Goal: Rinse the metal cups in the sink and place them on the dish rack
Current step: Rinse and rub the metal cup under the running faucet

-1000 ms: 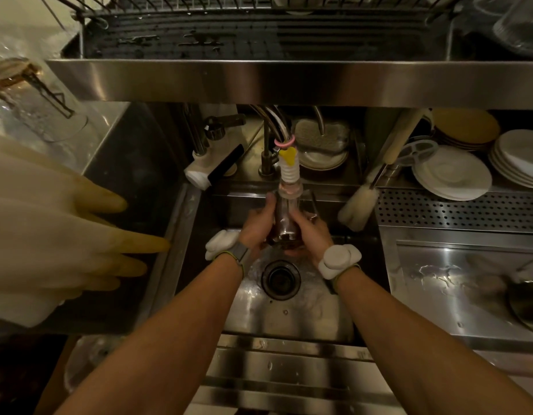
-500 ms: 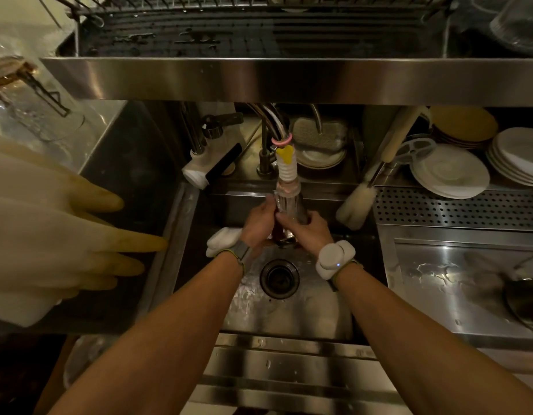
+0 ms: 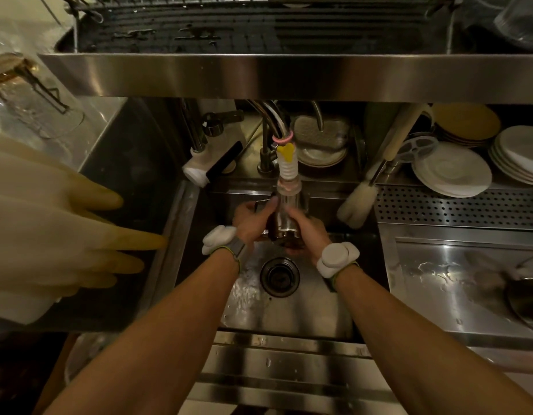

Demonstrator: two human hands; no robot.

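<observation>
While both bare forearms reach forward over the front rim of the stainless sink (image 3: 277,344), the left hand (image 3: 250,220) and right hand (image 3: 307,232) meet above the round drain (image 3: 279,276). Between them is a metal cup (image 3: 282,220): a shiny, cylindrical steel vessel with bright vertical highlights on its wall and a dark, brownish tone toward its lower end, held roughly upright directly under the faucet nozzle (image 3: 287,172). The left fingers are curled around its left side, thumb pointing up beside the nozzle; the right fingers are wrapped over its right side and lower part. Which end of the cup is the mouth cannot be told. Each wrist carries a white band device. Wet sheen covers the basin floor left of the drain. Right of the faucet leans a bottle brush (image 3: 361,202). Farther back, white plates (image 3: 452,172) are stacked on the perforated ledge. Overhead runs the dish rack (image 3: 259,28).
</observation>
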